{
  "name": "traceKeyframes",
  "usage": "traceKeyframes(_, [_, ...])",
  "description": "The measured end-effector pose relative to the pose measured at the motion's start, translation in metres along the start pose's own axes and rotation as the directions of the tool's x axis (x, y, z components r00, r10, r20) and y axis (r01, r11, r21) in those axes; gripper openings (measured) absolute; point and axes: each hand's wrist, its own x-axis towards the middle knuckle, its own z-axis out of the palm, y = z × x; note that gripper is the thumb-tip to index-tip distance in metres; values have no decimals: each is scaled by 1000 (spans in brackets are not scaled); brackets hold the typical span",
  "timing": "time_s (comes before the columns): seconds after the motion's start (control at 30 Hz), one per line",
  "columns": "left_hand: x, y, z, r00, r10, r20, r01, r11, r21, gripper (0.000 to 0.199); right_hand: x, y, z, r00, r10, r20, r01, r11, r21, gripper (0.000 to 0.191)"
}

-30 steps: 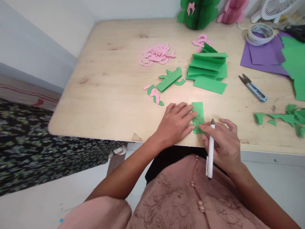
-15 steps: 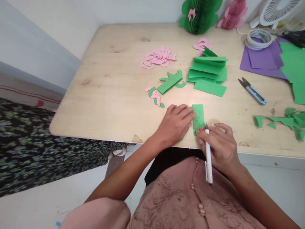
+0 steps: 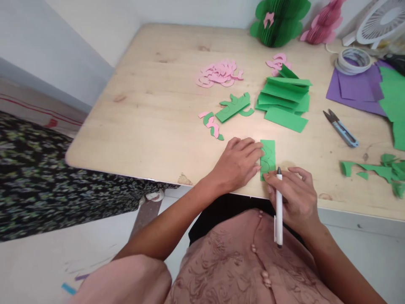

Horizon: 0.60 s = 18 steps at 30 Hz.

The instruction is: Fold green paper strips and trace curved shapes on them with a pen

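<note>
A small green paper strip [image 3: 268,156] lies near the table's front edge, with curved outlines drawn on it. My left hand [image 3: 238,162] rests flat at its left side, fingers stretched out and the tips touching the paper. A white pen [image 3: 279,211] sits in my right hand [image 3: 295,196], its dark tip pointing up and away from the paper. Fingertips of that hand touch the strip's lower right corner. Beyond my left hand are pink and green cut shapes [image 3: 212,126] and a folded green piece with drawn curves [image 3: 233,108].
Folded green strips [image 3: 284,95] lie behind the work, near a pile of pink cutouts [image 3: 220,74]. On the right are blue thread snips [image 3: 341,128], green scraps [image 3: 376,166], purple paper [image 3: 354,86] and tape rolls [image 3: 352,61]. A white fan [image 3: 379,21] stands behind.
The whole view has shifted slightly, so the table items appear a little farther right. Both hands keep nearly the same pose at the green strip, and the pen stays in my right hand.
</note>
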Motion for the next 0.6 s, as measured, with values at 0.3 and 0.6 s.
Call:
traceKeyframes(0.3, [0, 1, 2, 999, 8, -37, -8, 1000, -13, 24, -1, 0, 1, 1000, 0, -11, 0, 1000, -11, 23])
traceKeyframes(0.6, [0, 1, 0, 1000, 5, -30, -6, 1000, -25, 24, 0, -2, 0, 1000, 10, -6, -10, 1000, -10, 26])
